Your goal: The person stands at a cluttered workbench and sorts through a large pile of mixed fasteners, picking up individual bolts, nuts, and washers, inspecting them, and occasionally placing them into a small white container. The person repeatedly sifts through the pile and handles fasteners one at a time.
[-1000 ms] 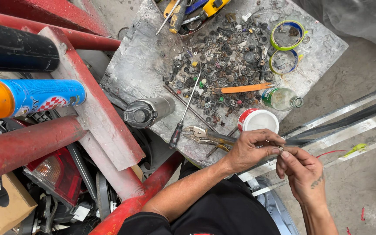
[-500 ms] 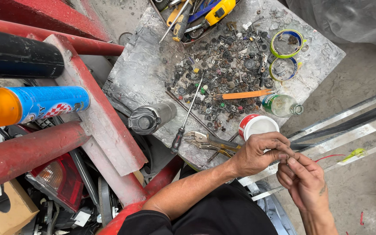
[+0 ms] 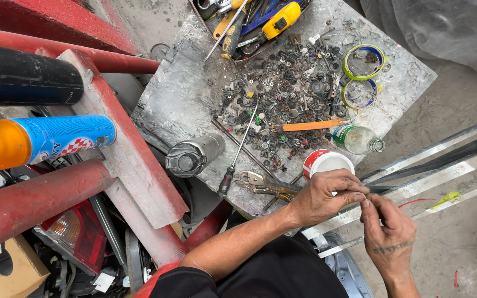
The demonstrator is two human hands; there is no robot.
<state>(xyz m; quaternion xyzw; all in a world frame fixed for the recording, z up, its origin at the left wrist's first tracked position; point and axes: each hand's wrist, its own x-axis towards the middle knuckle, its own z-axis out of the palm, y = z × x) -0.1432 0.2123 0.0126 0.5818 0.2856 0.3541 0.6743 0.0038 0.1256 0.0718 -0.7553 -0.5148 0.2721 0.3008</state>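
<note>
Head view, looking straight down: red steel frame (image 3: 122,160) fills the left side, with a black cylinder (image 3: 23,77) and an orange-and-blue spray can (image 3: 40,143) lying across it. To the right sits the grey bench (image 3: 183,94), battered and dusty, its middle covered by a heap of small screws, nuts and washers (image 3: 288,94). A grey metal canister (image 3: 194,155) lies at the bench's near edge, a long screwdriver (image 3: 238,152) just beside it, locking pliers (image 3: 266,185) below that. A red-and-white tub (image 3: 327,164) stands near a green-labelled glass bottle (image 3: 357,139); two tape rolls (image 3: 362,74) lie beyond. Now the hands: left hand (image 3: 324,198) and right hand (image 3: 387,234) meet just off the bench's edge, fingertips pinched together on some tiny part too small to make out.
</note>
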